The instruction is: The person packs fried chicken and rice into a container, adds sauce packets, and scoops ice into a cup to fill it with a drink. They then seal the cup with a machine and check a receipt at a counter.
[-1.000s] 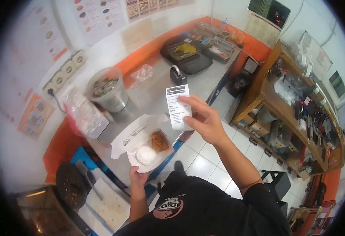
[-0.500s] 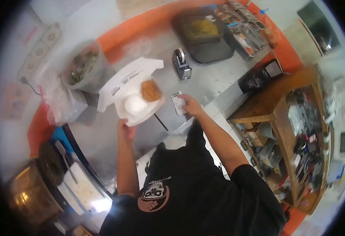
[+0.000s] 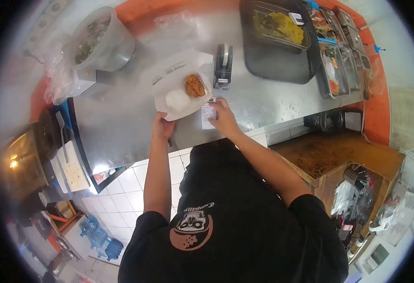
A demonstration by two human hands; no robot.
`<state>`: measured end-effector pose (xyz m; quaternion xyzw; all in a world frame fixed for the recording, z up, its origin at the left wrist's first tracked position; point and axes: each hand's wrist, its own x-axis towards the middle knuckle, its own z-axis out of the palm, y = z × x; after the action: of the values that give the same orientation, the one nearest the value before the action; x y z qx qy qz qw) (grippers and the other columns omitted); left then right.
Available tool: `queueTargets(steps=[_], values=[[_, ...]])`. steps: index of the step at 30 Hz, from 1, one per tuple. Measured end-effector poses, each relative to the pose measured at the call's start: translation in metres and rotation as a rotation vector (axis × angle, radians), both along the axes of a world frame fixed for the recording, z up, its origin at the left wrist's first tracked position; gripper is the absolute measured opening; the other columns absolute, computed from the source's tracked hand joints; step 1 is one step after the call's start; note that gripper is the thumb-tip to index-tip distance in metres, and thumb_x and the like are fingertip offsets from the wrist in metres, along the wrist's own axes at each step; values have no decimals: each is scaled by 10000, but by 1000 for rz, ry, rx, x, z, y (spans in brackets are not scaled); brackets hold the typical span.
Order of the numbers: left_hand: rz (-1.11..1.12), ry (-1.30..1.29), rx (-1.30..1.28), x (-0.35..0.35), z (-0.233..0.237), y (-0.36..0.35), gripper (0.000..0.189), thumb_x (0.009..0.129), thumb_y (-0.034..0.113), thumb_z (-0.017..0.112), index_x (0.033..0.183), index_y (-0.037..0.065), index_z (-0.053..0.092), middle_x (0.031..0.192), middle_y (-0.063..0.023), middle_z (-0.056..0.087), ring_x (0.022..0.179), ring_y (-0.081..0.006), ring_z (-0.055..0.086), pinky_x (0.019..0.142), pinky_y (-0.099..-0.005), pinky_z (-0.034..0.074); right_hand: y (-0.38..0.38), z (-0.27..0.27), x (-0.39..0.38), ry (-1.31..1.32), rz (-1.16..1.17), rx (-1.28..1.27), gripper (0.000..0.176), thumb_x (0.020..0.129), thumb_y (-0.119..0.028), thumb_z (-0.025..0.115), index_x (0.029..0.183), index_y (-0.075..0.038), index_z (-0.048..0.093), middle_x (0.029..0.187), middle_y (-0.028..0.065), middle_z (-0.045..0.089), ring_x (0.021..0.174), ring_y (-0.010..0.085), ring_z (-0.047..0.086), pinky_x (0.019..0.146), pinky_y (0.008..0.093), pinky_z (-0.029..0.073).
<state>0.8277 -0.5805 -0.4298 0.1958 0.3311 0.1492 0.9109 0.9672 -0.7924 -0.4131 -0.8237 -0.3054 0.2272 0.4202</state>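
My left hand [image 3: 162, 126] grips the near left corner of an open white takeaway box [image 3: 196, 106]. Inside the box are a mound of white rice [image 3: 177, 99] and a browned piece of fried food [image 3: 194, 86], which looks like chicken. The lid [image 3: 169, 70] is folded back on the far side. Between the fingers of my right hand [image 3: 224, 118] is a printed paper slip [image 3: 207, 116], close beside the box's right edge. A black tape dispenser [image 3: 223, 70] stands just beyond that hand.
On the steel table [image 3: 117, 113] are a clear tub of greens [image 3: 122, 47], a black tray [image 3: 275, 68] bearing a container of yellow food [image 3: 282, 29], and several food containers [image 3: 335, 70]. A wooden cabinet [image 3: 320, 165] stands at the right; a blue water bottle [image 3: 98, 238] lies lower left.
The camera view has shifted. The paper slip in my right hand has come closer to the box's right edge. My left hand keeps its grip on the box corner.
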Motion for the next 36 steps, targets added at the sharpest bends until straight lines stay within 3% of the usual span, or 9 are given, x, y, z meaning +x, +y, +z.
queueTargets(steps=[3, 5, 10, 16, 18, 22, 29, 31, 36], values=[[55, 24, -4, -3, 7, -2, 594, 702, 96, 556, 1283, 21, 457, 1268, -116, 533, 1209, -301, 492, 1036, -458, 395, -1, 12, 4, -12, 10, 1, 479, 685, -2, 693, 1149, -15, 573, 1344, 127, 436, 772, 237, 595, 711, 341, 502], [58, 25, -8, -1, 8, 0, 592, 703, 99, 556, 1282, 23, 459, 1269, -114, 531, 1209, -296, 489, 1034, -448, 393, 1, 18, 12, 116, 30, -46, 529, 688, 44, 661, 1200, -16, 541, 1409, 139, 409, 951, 321, 599, 832, 387, 491], [-9, 118, 13, 2, 12, 2, 576, 730, 115, 548, 1292, 31, 456, 1284, -101, 522, 1209, -271, 488, 1028, -429, 384, 0, 2, 13, 19, -80, 37, 455, 698, 43, 662, 1145, -3, 587, 1350, 138, 450, 779, 243, 603, 737, 329, 506], [-69, 304, 305, 17, 35, 11, 565, 784, 132, 524, 1330, 17, 437, 1322, -115, 494, 1236, -251, 452, 1061, -373, 324, -7, 5, 14, 30, -97, 75, 360, 738, 35, 654, 1094, -10, 628, 1282, 127, 481, 767, 178, 607, 706, 288, 514], [-235, 502, 751, 13, 41, 17, 568, 793, 135, 533, 1343, 20, 451, 1335, -141, 476, 1249, -254, 429, 1064, -342, 302, -18, 7, 18, 88, -107, 100, 354, 749, 33, 651, 1099, -19, 629, 1261, 126, 493, 792, 174, 611, 707, 290, 516], [-245, 568, 1057, -2, 41, 21, 553, 808, 126, 529, 1348, 27, 468, 1341, -153, 465, 1230, -250, 432, 1045, -344, 328, -59, 24, 37, -23, -240, 151, 251, 791, -44, 670, 1039, -16, 652, 1167, 138, 569, 805, 172, 619, 700, 273, 506], [74, 731, 1326, 3, 98, 2, 412, 785, -4, 532, 1197, 10, 543, 1099, -102, 542, 895, -180, 498, 808, -311, 424, -176, 61, 86, 282, -807, -33, 190, 843, -139, 673, 950, 19, 669, 943, 95, 648, 847, 155, 608, 722, 277, 498], [125, 693, 1456, 24, 106, -12, 376, 781, -30, 527, 1154, 10, 555, 1039, -88, 545, 843, -172, 483, 766, -300, 414, -199, 74, 103, 11, -874, -114, 293, 797, -133, 704, 1049, 4, 644, 975, 95, 645, 811, 144, 572, 745, 280, 488], [110, 521, 1695, 101, 137, -64, 339, 775, -47, 527, 1105, 14, 576, 995, -83, 547, 840, -178, 477, 764, -310, 406, -282, 96, 182, -72, -1058, 105, 340, 788, -80, 687, 1118, -20, 629, 956, 51, 648, 758, 96, 533, 718, 236, 451]])
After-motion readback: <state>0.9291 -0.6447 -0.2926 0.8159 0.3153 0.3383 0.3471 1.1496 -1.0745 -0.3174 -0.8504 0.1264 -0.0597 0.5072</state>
